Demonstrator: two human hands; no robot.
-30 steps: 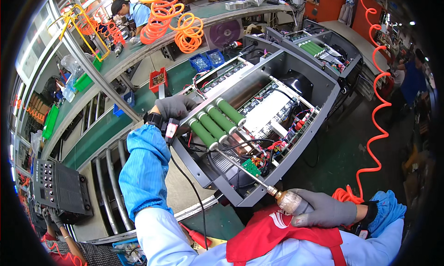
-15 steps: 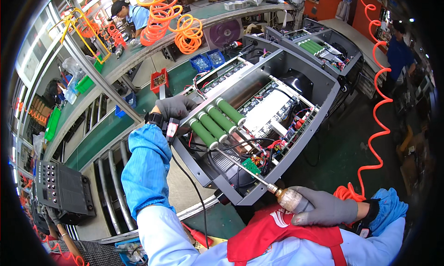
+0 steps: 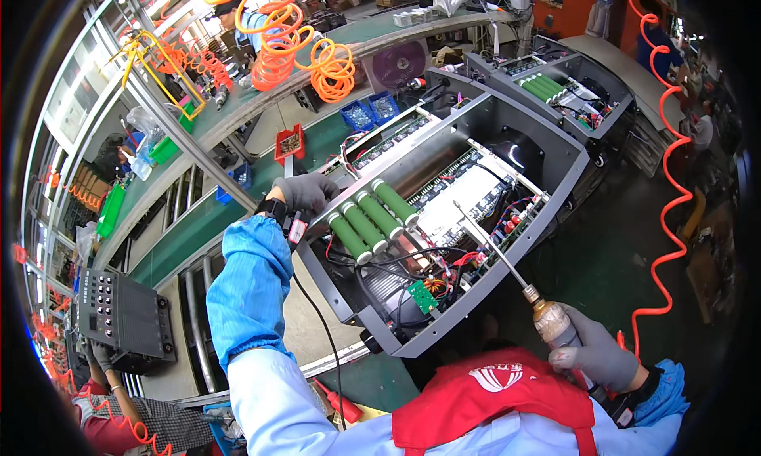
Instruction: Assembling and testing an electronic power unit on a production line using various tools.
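My right hand [image 3: 594, 351], in a grey glove, is wrapped round a pneumatic screwdriver [image 3: 552, 323]. Its long bit points up and left over the white board [image 3: 456, 198] inside a dark grey metal housing [image 3: 507, 254]; I cannot tell whether the tip touches anything. My left hand [image 3: 307, 193], gloved too, is closed over the housing's left edge, beside a row of several green cylindrical resistors [image 3: 371, 218]. Below the resistors lie black cables and a small green circuit board [image 3: 423, 296]. The left fingertips are partly hidden.
A second open housing [image 3: 567, 87] stands behind. A coiled orange air hose [image 3: 662, 218] hangs at right, more coils [image 3: 293, 52] at top. Red [image 3: 290, 144] and blue bins [image 3: 371, 111] hold small parts. A black control box [image 3: 123, 317] and other people are at left.
My right hand has moved right with the screwdriver, and the bit has swung from beside the resistors to over the white board. My left hand keeps its place on the housing.
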